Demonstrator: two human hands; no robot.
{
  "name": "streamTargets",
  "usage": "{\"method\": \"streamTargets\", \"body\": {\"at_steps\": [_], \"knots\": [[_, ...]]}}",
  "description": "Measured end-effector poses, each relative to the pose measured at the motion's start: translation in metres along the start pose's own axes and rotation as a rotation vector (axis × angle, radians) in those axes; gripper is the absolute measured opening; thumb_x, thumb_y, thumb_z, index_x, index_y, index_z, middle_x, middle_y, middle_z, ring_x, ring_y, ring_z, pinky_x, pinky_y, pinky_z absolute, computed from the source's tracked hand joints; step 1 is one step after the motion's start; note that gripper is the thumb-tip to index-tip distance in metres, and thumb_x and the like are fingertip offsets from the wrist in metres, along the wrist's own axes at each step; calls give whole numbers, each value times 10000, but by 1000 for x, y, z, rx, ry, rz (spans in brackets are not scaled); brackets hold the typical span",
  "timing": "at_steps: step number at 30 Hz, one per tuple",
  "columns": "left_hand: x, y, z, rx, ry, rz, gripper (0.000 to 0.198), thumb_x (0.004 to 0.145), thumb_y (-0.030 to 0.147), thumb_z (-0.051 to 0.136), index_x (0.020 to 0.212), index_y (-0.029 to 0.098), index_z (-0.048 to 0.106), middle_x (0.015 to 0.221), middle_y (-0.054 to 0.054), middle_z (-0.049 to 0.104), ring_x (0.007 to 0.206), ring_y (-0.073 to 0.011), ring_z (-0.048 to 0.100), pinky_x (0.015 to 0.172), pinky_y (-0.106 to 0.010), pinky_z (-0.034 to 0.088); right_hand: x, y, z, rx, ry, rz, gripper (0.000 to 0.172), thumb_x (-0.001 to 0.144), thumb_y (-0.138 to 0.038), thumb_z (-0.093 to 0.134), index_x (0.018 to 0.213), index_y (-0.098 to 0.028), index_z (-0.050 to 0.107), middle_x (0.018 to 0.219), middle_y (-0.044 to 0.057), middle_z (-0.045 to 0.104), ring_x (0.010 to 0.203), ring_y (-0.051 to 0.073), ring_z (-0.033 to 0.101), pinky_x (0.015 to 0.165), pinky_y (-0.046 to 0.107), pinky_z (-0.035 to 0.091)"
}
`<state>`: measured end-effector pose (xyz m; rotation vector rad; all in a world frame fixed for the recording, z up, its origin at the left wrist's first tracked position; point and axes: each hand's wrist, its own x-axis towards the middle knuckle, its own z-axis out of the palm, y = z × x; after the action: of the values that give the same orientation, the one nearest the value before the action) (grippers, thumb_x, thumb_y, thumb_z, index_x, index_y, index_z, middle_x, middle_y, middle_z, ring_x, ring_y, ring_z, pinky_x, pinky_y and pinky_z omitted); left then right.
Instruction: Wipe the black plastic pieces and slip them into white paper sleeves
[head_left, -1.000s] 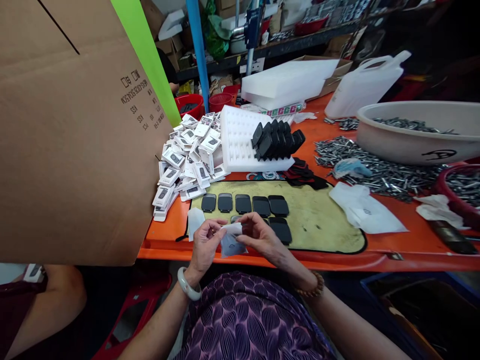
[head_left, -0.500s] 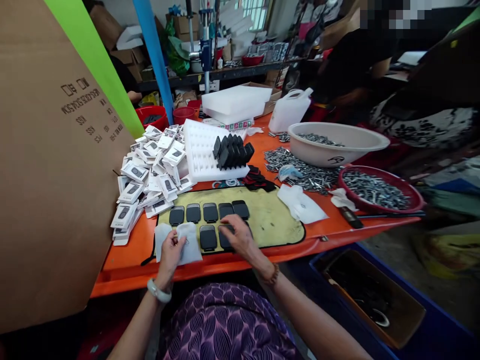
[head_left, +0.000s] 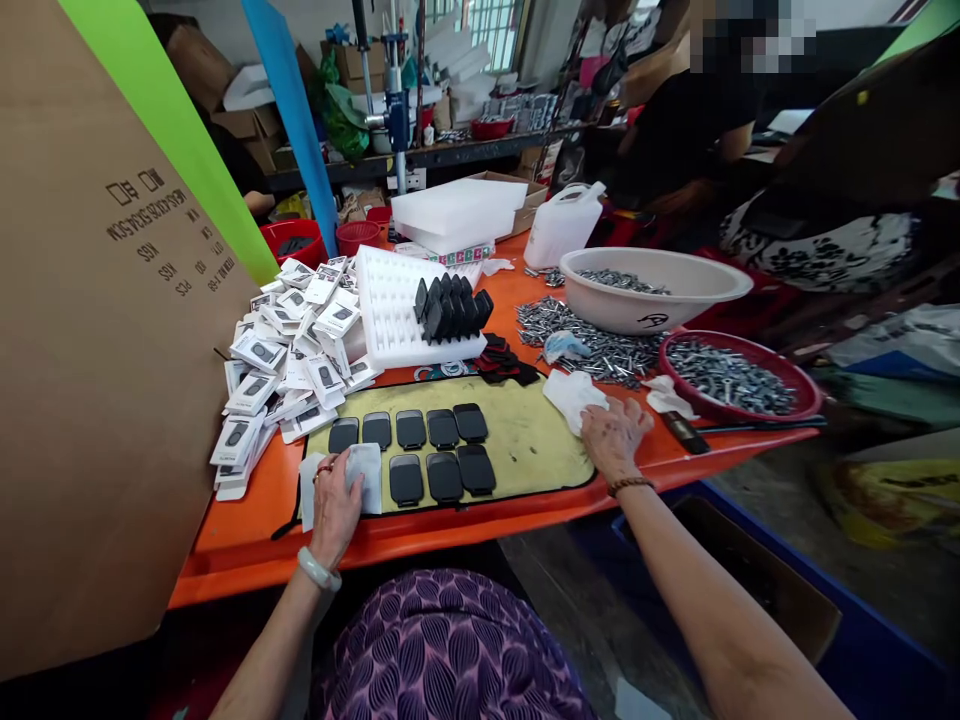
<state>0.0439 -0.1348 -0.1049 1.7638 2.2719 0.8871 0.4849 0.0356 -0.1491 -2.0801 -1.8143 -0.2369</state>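
My left hand (head_left: 334, 505) rests on a small white pouch (head_left: 365, 472) at the left end of the yellow mat (head_left: 534, 440), fingers curled over it. My right hand (head_left: 611, 435) lies spread on a stack of white pouches (head_left: 571, 392) at the mat's right edge. Between the hands lie two rows of flat black parts (head_left: 426, 445) on the mat. Behind them a white foam tray (head_left: 390, 315) carries several upright black parts (head_left: 448, 305).
A big cardboard box (head_left: 97, 330) stands at the left. A heap of small white packets (head_left: 289, 345) lies beside it. A white basin (head_left: 649, 290), a red bowl (head_left: 739, 378) and loose metal pins (head_left: 592, 335) fill the right. Another person sits beyond the table.
My right hand left the black parts and moved right onto the stack of white pouches. My left hand laid its pouch down on the mat. The camera swung right.
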Motion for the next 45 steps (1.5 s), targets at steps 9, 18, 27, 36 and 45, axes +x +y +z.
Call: {"method": "streamTargets", "body": {"at_steps": [9, 18, 27, 36, 45], "knots": [[-9, 43, -14, -479, -86, -140, 365, 767, 411, 611, 1057, 191, 643, 1096, -104, 577, 1001, -250, 585, 917, -443, 486, -6, -24, -28, 219, 184, 106, 199, 770, -245, 501, 656, -158, 640, 1105, 171, 662, 1150, 344, 462, 940, 532, 288], [-13, 120, -9, -1254, -497, -548, 619, 630, 561, 767, 1053, 167, 548, 1034, -101, 630, 934, -188, 613, 836, -309, 495, -116, -177, -114, 628, 173, -272, 147, 823, -243, 560, 706, -250, 650, 1023, 80, 696, 1154, 307, 527, 961, 493, 369], [-10, 94, -30, -1237, -466, -497, 441, 674, 535, 737, 822, 149, 584, 709, 2, 597, 632, -122, 543, 640, -258, 477, -120, -212, -112, 1206, -358, -232, 411, 769, -397, 670, 1132, -232, 575, 1223, 125, 592, 1120, 281, 550, 928, 456, 436], [-16, 70, -44, -1084, -695, -394, 460, 766, 572, 630, 787, 115, 677, 666, -22, 612, 622, -133, 534, 647, -260, 435, -110, -222, -114, 1590, -1296, 17, 349, 664, -465, 780, 757, -175, 610, 668, -24, 581, 600, 109, 507, 579, 240, 400], [-29, 78, -27, -1431, -473, -720, 424, 579, 474, 832, 672, 130, 602, 597, 21, 569, 525, -75, 466, 559, -215, 377, -149, -219, -108, 1467, -1207, 6, 513, 771, -673, 569, 637, -179, 538, 566, -31, 408, 522, 94, 302, 494, 243, 220]]}}
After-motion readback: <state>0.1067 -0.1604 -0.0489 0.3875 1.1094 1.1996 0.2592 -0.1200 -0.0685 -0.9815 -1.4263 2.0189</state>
